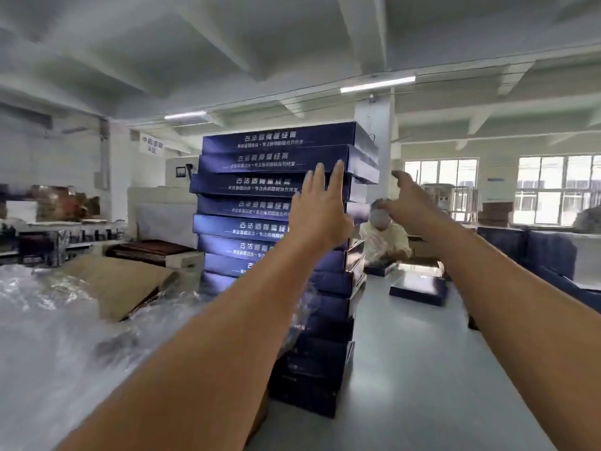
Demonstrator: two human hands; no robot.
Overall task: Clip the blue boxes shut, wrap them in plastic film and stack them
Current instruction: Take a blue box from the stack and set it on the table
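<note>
A tall stack of several flat blue boxes (260, 190) with white lettering stands on the grey table (422, 369), a little uneven, some boxes shifted sideways. My left hand (320, 206) is raised in front of the stack's upper right part, fingers straight, lying against or just before the box fronts. Just right of the stack, near its upper corner, my right hand (408, 198) floats in the air with relaxed, slightly bent fingers and holds nothing. Clear plastic film (48, 320) lies heaped at the left.
A flat cardboard piece (120, 284) lies on the film. A seated person (383, 236) works behind the stack. A single open blue box (419, 288) lies on the table at the right, more dark boxes (549, 252) beyond it. A machine (162, 209) stands behind left.
</note>
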